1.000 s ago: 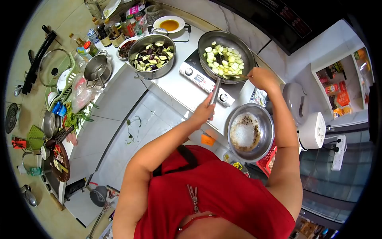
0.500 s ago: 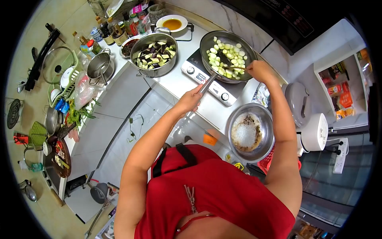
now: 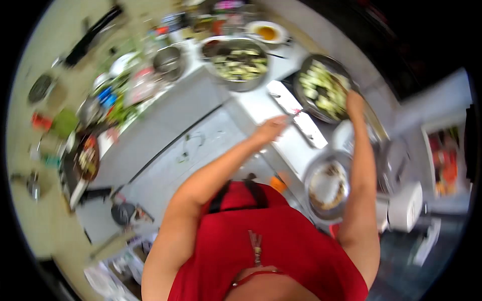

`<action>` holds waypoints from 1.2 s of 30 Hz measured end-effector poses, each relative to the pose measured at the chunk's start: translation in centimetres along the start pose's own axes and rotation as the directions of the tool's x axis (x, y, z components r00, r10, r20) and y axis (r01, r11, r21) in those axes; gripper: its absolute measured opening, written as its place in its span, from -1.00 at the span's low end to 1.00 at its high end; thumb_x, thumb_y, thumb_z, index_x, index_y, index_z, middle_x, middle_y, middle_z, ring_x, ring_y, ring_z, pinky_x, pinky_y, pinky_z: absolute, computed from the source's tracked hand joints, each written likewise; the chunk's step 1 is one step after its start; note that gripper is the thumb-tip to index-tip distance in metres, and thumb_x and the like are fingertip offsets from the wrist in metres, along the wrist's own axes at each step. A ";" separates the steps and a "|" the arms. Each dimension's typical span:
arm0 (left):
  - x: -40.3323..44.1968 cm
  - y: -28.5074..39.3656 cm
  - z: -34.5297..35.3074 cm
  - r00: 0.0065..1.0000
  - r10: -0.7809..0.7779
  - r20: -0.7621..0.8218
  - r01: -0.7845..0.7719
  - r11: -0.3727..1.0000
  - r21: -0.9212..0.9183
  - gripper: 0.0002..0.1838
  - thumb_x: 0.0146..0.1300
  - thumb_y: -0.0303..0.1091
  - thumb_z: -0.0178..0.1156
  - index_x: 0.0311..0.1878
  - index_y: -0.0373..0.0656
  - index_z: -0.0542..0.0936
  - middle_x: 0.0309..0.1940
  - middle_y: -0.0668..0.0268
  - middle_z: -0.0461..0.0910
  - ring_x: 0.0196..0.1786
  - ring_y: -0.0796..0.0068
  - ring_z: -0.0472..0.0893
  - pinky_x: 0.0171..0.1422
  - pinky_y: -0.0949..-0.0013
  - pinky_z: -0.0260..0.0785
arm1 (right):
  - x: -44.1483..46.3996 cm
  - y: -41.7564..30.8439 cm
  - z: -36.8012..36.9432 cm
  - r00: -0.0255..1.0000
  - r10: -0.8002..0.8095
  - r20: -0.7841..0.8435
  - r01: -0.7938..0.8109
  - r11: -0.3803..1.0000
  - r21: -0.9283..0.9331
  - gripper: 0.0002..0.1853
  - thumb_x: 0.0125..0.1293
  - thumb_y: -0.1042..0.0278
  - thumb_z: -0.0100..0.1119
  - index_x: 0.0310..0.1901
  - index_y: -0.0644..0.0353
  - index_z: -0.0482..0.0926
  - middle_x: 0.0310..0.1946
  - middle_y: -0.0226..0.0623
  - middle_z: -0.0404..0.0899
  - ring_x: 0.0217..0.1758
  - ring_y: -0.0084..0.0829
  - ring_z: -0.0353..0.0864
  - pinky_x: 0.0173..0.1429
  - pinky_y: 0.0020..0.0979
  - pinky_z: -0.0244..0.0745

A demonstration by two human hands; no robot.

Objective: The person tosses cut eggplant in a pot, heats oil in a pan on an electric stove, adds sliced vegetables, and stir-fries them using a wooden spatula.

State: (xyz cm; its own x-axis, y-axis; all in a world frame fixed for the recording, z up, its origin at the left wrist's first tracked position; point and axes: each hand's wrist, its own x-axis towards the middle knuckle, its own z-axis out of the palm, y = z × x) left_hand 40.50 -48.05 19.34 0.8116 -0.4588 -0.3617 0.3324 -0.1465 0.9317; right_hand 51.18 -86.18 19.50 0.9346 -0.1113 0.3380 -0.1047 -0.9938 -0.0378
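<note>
The whole view is smeared by motion. My left hand (image 3: 272, 128) is closed round the handle of a frying pan (image 3: 311, 107), which sits on the cooktop (image 3: 307, 129). Pale green and white vegetable pieces (image 3: 319, 88) lie in the pan. At the pan's right edge, my right hand (image 3: 354, 104) is closed on a thin brown stirring utensil (image 3: 340, 83) whose far end is among the pieces; blur hides its exact kind. Below the pan stands a metal bowl (image 3: 314, 169) with a white and brown residue inside, close to my right forearm.
Left of the cooktop is a metal pot (image 3: 240, 86) of cut eggplant. Behind it stand a plate (image 3: 283, 34) of amber liquid and several bottles. A white appliance (image 3: 406, 206) is at the right. On the far left counter lies a cutting board (image 3: 93, 173) with chopped food.
The camera view has turned, shifting the counter toward the right of the picture. Both hands keep their holds on the pan handle and utensil. The vegetable pieces are gathered differently in the pan.
</note>
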 end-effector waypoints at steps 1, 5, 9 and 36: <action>-0.2 -0.5 -0.3 1.000 0.015 -0.010 -0.015 0.999 0.049 -0.50 0.30 -0.04 0.08 0.29 0.11 0.38 -0.21 0.30 0.59 -0.31 0.55 0.51 -0.24 0.42 0.45 | -0.4 0.2 0.4 0.990 -0.011 0.144 0.009 1.000 0.012 -0.73 0.26 0.38 -0.12 -0.32 0.34 0.58 -0.32 0.12 0.58 -0.20 0.08 0.58 -0.15 -0.03 0.44; -0.9 -2.3 -0.6 0.991 0.111 -0.076 -0.107 0.992 0.067 -0.56 0.30 -0.05 0.09 0.20 0.06 0.46 -0.36 0.26 0.64 -0.48 0.52 0.52 -0.32 0.41 0.44 | -3.2 -1.8 -10.4 0.944 -0.174 0.280 0.145 0.982 0.122 -0.73 0.25 0.20 0.06 -0.20 0.17 0.64 -0.28 0.02 0.59 -0.17 0.03 0.57 -0.14 -0.05 0.42; -2.6 -1.8 -1.4 0.967 0.224 -0.120 -0.194 0.956 0.220 -0.59 0.22 -0.15 0.12 0.12 -0.04 0.52 -0.32 0.18 0.64 -0.29 0.34 0.61 -0.11 0.29 0.43 | -4.1 0.3 -16.6 0.863 0.032 0.504 0.134 0.948 -0.290 -0.74 0.16 0.27 0.19 -0.12 0.09 0.66 -0.29 -0.04 0.60 -0.17 -0.01 0.58 -0.15 -0.09 0.44; -4.2 -1.2 -1.4 0.995 0.070 -0.077 -0.073 0.997 -0.028 -0.59 0.29 -0.44 0.08 0.21 -0.28 0.43 -0.37 0.38 0.56 -0.41 0.69 0.40 -0.30 0.60 0.30 | 1.6 -6.9 -7.5 0.934 0.204 0.294 -0.207 0.978 -0.018 -0.70 0.20 0.37 -0.04 -0.16 0.29 0.63 -0.13 0.06 0.60 -0.03 -0.04 0.60 0.04 -0.13 0.49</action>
State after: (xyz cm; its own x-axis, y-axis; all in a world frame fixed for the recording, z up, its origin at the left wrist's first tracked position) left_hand 37.39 -44.73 19.66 0.8676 -0.3989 -0.2969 0.2860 -0.0880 0.9542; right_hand 50.85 -79.46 27.41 0.9514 -0.3063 0.0318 -0.3025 -0.9489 -0.0898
